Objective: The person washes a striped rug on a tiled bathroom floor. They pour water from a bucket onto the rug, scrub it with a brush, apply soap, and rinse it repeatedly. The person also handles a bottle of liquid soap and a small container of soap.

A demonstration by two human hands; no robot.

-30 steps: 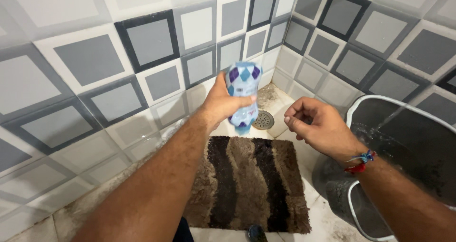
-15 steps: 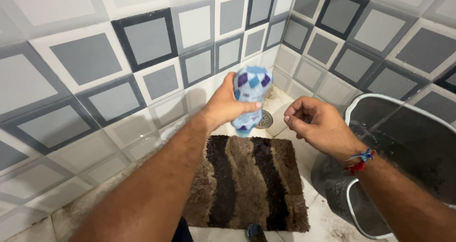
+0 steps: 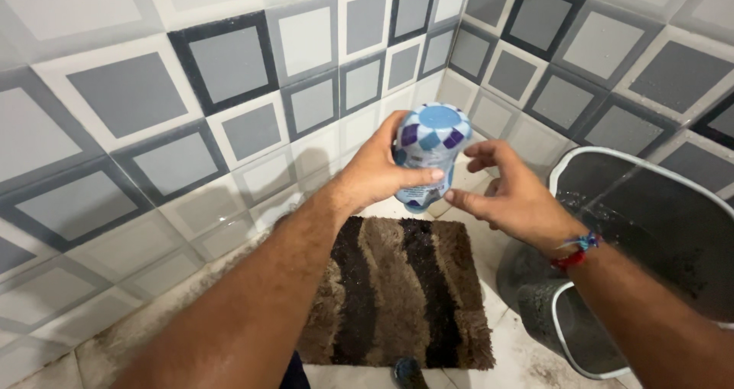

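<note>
1. Blue-and-purple patterned plastic bottle [image 3: 430, 153] is hanging upside down in the air above the far end of the brown striped mat [image 3: 397, 290], its flat base facing me.
2. I am seeing the left hand [image 3: 378, 176] gripping it, fingers wrapping the far side and the thumb lying across the near side.
3. The right hand [image 3: 511, 198] is sitting just beside the bottle, fingers spread loosely open, the thumb tip nearly touching the bottle's lower part.
4. A grey bucket [image 3: 612, 282] is standing to the right.

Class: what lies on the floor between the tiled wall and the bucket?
In the head view, a brown striped mat lies between the wall and the bucket.
</note>
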